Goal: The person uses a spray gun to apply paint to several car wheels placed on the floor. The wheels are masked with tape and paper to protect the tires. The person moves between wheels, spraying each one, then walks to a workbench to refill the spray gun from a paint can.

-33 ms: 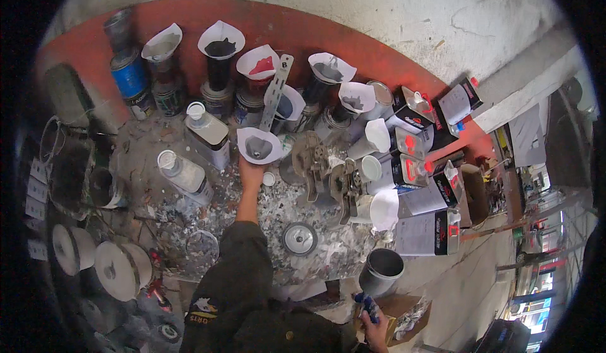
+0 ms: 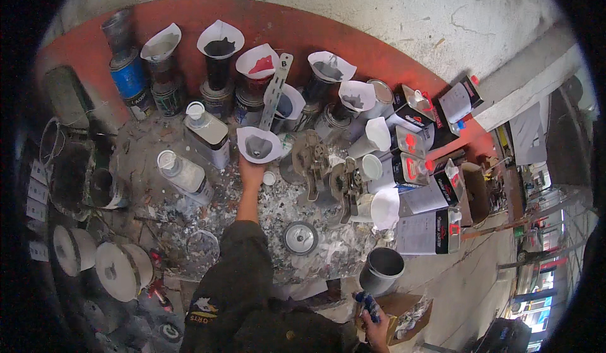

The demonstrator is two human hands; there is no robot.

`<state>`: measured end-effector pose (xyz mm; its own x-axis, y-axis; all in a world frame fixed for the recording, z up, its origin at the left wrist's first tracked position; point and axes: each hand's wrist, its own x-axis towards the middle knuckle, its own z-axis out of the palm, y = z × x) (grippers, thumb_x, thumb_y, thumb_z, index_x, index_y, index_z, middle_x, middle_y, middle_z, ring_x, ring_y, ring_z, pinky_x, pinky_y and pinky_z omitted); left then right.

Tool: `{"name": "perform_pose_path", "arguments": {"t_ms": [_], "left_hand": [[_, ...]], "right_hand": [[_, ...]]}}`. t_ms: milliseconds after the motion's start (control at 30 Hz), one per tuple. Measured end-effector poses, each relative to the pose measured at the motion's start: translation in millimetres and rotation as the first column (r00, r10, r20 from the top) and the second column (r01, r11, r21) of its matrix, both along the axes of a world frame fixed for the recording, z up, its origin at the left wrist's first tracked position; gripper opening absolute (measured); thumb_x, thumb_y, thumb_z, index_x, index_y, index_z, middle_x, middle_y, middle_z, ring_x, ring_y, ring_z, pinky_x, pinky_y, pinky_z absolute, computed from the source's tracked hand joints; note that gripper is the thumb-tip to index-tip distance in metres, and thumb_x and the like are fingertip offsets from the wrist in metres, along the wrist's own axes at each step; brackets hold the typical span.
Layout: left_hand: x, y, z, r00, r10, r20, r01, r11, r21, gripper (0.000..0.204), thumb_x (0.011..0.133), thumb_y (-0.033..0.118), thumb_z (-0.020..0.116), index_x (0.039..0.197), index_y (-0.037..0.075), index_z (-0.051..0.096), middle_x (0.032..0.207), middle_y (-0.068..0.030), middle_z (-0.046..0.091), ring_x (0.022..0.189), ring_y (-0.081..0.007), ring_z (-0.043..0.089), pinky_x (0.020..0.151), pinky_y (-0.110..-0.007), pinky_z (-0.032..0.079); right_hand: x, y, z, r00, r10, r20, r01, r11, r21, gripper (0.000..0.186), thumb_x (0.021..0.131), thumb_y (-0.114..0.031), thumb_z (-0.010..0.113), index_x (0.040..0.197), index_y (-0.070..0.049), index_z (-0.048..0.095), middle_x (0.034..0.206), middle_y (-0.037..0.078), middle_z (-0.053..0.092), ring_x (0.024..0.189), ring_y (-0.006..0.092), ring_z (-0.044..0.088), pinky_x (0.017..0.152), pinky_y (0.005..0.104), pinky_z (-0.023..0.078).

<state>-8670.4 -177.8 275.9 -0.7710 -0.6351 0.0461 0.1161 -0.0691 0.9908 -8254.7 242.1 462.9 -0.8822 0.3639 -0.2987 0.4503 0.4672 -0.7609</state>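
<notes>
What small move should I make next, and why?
I'd probably ease the open grey cup toward the white paper funnel, keeping it upright: the right hand holds the blue part just below that cup, while the left hand is at the funnel, which has grey inside, across the bench.

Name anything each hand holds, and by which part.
The left hand is under the paper funnel, its exact grip hidden. The right hand holds a blue tool; which part is unclear.
</notes>
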Motion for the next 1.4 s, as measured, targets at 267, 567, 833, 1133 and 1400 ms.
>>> {"name": "perform_pose_path", "arguments": {"t_ms": [267,567,833,1133,1400], "left_hand": [[8,1,14,1.000,-0.013,0.006,0.013,0.997,-0.078,0.089,0.066,0.009,0.088,0.140,0.000,0.040,0.131,-0.0180,0.058,0.121,-0.0320,0.058,0.102,-0.039,0.046],[75,25,27,0.978,0.111,0.177,-0.095,0.991,-0.095,0.070,0.078,0.004,0.078,0.138,-0.002,0.044,0.132,-0.0204,0.054,0.117,-0.0284,0.056,0.103,-0.038,0.043],[215,110,84,0.830,-0.388,0.401,0.553,0.669,-0.496,0.095,0.067,0.025,0.088,0.144,0.001,0.038,0.141,-0.0226,0.047,0.132,-0.0405,0.043,0.112,-0.046,0.035],[204,128,59,0.823,-0.348,0.449,0.568,0.462,-0.682,0.108,0.059,0.028,0.092,0.145,-0.004,0.035,0.146,-0.0256,0.042,0.136,-0.0420,0.039,0.116,-0.047,0.031],[254,154,123,0.878,-0.246,0.411,0.466,0.633,-0.618,0.104,0.059,0.024,0.091,0.144,0.000,0.038,0.142,-0.0222,0.047,0.131,-0.0394,0.046,0.113,-0.044,0.035]], "right_hand": [[-9,-6,5,0.999,0.023,0.045,-0.022,0.999,-0.036,0.038,0.094,-0.013,0.068,0.129,0.001,0.062,0.080,0.001,0.067,0.065,0.0081,0.058,0.059,0.0263,0.048],[-3,1,-5,0.996,-0.090,0.016,0.091,0.994,-0.067,0.036,0.093,-0.013,0.070,0.126,0.000,0.064,0.074,-0.001,0.063,0.060,0.0072,0.054,0.055,0.0251,0.045],[-1,-1,-9,0.992,-0.115,-0.048,0.106,0.980,-0.166,0.042,0.093,-0.012,0.071,0.133,-0.003,0.062,0.073,-0.002,0.060,0.060,0.0059,0.052,0.055,0.0238,0.044],[21,21,-2,0.982,-0.002,-0.191,0.015,0.997,0.070,0.048,0.086,-0.013,0.077,0.130,0.001,0.062,0.093,0.012,0.073,0.076,0.0147,0.066,0.073,0.0320,0.054],[43,59,-15,0.970,0.086,-0.229,-0.075,0.996,0.056,0.035,0.083,-0.011,0.080,0.114,0.001,0.069,0.090,0.016,0.073,0.078,0.0181,0.069,0.071,0.0332,0.054]]}}
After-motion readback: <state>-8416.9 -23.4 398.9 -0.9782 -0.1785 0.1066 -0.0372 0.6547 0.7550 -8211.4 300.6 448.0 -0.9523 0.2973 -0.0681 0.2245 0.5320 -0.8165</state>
